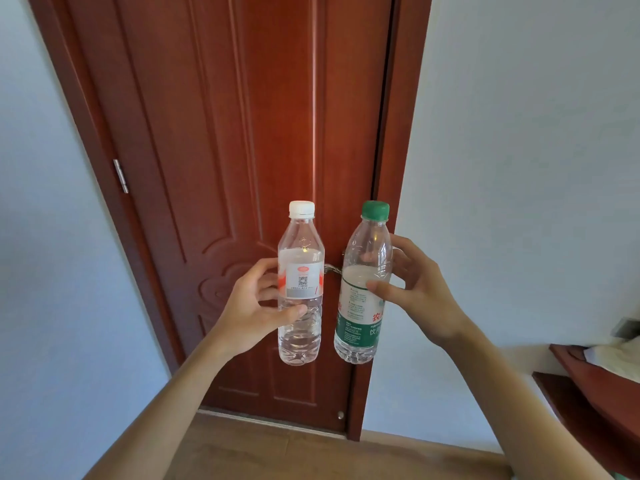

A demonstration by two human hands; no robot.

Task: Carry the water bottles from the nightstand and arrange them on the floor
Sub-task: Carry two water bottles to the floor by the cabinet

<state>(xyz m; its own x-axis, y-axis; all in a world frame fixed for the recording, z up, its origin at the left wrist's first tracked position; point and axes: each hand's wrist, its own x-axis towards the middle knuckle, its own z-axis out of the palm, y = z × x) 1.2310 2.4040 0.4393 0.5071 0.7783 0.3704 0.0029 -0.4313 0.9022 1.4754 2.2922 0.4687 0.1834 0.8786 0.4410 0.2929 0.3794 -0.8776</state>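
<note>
White-capped water bottle [300, 289] — clear thin plastic, apparently full, judged moderately heavy, smooth and easily dented; best taken at the labelled waist. Held upright in the air before the wooden door [221, 168], clamped at mid-body by the left hand [258, 306].

Green-capped water bottle [363, 289] — similar build, tilted slightly, just beside the first; pinched near the shoulder by the right hand [420, 292]. Both forearms are extended forward, well above the floor [311, 452].

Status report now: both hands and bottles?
Left hand grips white-capped clear plastic bottle. Right hand grips green-capped bottle. Both upright, airborne.
</note>
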